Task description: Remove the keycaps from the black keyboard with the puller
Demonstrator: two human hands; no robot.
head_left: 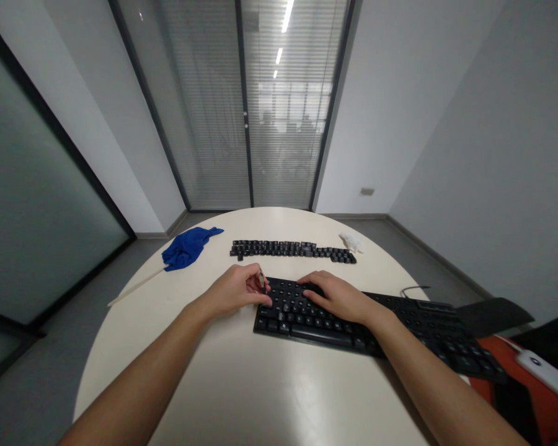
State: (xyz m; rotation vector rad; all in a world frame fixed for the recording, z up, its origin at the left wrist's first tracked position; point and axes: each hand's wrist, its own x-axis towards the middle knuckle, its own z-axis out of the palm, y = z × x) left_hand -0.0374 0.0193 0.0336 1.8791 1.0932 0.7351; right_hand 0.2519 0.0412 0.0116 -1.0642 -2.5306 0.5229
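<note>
1. Black plastic computer keyboard (428, 325): lies on the right of the round cream table (242, 384), long axis running left to right, right end nearer.
2. Left hand (235, 290): sits at its far left corner, fingers pinched on a small slim tool (261, 280).
3. Right hand (337, 297): rests flat on the keys just right, fingers loose, gripping nothing.
4. Farther off: row of loose black keycaps (292, 249); crumpled blue cloth (188, 246) to the left.

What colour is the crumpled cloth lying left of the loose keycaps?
Blue crumpled cloth; head view.
</note>
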